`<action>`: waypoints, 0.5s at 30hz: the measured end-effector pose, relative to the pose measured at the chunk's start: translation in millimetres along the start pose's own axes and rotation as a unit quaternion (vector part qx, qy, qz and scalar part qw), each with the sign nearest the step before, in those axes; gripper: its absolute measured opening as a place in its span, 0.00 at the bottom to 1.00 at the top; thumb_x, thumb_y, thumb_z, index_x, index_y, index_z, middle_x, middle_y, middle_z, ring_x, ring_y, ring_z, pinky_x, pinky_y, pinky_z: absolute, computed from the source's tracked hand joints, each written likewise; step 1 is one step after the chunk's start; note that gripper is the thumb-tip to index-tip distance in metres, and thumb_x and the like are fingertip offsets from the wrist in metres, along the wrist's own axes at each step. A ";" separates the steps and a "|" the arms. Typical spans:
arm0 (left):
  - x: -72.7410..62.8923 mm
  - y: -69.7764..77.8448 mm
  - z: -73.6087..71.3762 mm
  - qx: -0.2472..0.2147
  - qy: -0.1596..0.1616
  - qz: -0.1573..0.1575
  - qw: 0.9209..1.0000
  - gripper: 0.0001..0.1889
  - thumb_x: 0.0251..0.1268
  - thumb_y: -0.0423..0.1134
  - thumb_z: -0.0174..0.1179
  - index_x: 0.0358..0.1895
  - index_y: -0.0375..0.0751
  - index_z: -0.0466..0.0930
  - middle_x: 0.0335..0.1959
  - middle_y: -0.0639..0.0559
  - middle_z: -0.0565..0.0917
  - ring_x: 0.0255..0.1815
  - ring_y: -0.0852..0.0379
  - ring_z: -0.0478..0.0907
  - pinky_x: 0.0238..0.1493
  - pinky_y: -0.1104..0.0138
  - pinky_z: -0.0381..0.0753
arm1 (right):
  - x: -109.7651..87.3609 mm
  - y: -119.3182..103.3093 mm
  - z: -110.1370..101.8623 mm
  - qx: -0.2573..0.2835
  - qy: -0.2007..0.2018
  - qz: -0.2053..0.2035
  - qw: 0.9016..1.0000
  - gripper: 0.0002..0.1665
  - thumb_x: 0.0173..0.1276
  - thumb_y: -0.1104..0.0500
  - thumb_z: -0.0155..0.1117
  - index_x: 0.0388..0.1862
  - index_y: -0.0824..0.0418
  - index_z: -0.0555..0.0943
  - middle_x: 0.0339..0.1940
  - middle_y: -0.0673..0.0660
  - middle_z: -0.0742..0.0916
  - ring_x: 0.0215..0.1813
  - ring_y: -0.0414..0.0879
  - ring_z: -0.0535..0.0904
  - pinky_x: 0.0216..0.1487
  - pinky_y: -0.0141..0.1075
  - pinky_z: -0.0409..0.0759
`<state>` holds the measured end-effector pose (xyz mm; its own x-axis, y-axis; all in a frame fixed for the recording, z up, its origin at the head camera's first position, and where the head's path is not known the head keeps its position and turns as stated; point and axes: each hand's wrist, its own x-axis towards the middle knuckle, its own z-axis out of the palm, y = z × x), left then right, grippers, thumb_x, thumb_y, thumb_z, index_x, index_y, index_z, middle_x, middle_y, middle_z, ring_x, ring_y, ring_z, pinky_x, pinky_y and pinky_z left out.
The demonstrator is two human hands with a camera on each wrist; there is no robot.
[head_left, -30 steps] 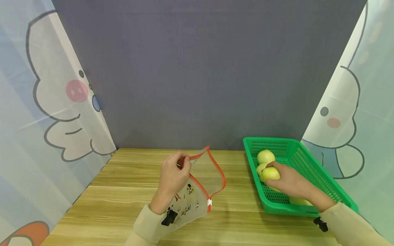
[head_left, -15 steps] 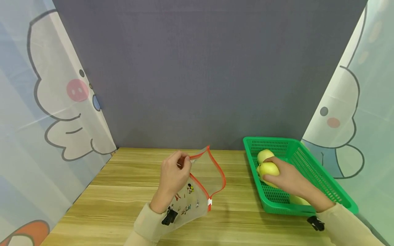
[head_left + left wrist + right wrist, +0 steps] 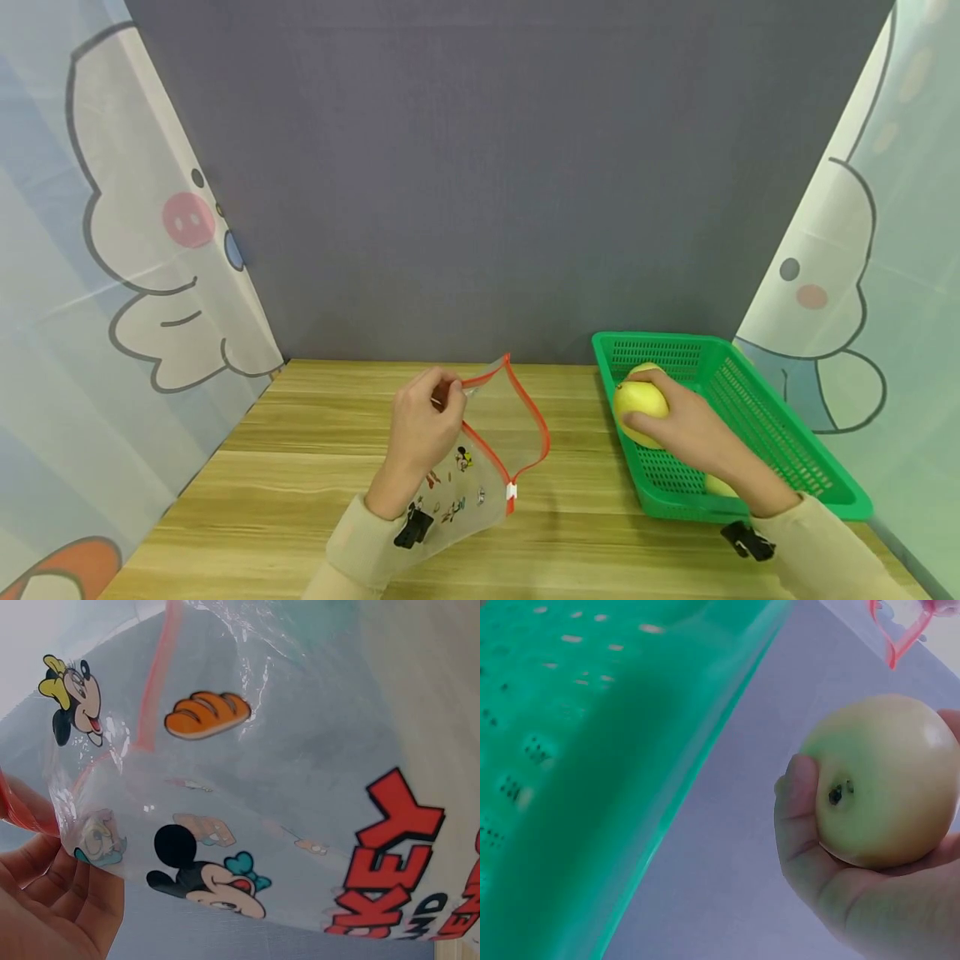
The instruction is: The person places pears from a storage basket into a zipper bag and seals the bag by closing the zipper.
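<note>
In the head view my left hand [image 3: 427,425] pinches the red-edged mouth of a clear slider zip bag [image 3: 480,471]. The bag's mouth gapes toward the right, and cartoon prints [image 3: 208,716] show on its film in the left wrist view. My right hand [image 3: 693,429] grips a yellow-green apple [image 3: 640,400] above the left side of a green plastic basket [image 3: 720,508]. In the right wrist view, fingers and thumb curl around that apple [image 3: 889,780], its dark dimpled end showing, beside the basket wall [image 3: 667,780].
More yellow apples lie in the basket: one under the held apple [image 3: 645,439], another behind it [image 3: 647,367], and one near the front [image 3: 720,486]. A wooden table [image 3: 300,492] carries everything. A grey cloth backdrop [image 3: 450,183] and printed side curtains [image 3: 150,250] surround it.
My right hand has lifted the apple and moved it left toward the basket's left rim. My left hand and the bag hold still.
</note>
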<state>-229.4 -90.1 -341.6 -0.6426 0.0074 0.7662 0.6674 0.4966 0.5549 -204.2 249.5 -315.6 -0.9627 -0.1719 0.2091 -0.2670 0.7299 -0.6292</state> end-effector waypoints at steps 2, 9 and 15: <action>0.0 -0.3 0.1 0.000 0.000 0.002 1.000 0.06 0.62 0.27 0.60 0.32 0.40 0.84 0.23 0.56 0.80 0.22 0.63 0.77 0.25 0.69 0.80 | 0.7 -2.8 1.6 0.009 0.004 -0.005 1.000 0.29 0.70 0.51 0.65 0.66 0.56 0.72 0.45 0.61 0.81 0.32 0.49 0.76 0.27 0.42 0.76; 0.3 -2.9 1.2 0.000 0.002 0.013 1.000 0.06 0.61 0.27 0.60 0.31 0.40 0.84 0.23 0.56 0.80 0.22 0.64 0.77 0.24 0.70 0.80 | 3.5 -13.4 7.5 0.030 0.014 -0.015 0.999 0.30 0.70 0.51 0.66 0.68 0.56 0.71 0.52 0.62 0.80 0.36 0.50 0.76 0.29 0.42 0.77; -0.1 -3.4 1.7 -0.003 0.000 0.016 1.000 0.05 0.62 0.26 0.60 0.32 0.38 0.84 0.23 0.55 0.80 0.22 0.63 0.77 0.24 0.70 0.80 | 8.0 -23.7 15.0 0.050 0.006 -0.016 0.999 0.33 0.70 0.51 0.66 0.70 0.58 0.70 0.54 0.66 0.77 0.37 0.51 0.77 0.30 0.41 0.79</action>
<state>-232.3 -90.3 -344.1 -0.6216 0.0229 0.7830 0.6891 0.4912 0.5327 -206.3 220.9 -310.3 -0.9534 -0.1849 0.2386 -0.3006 0.6547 -0.6936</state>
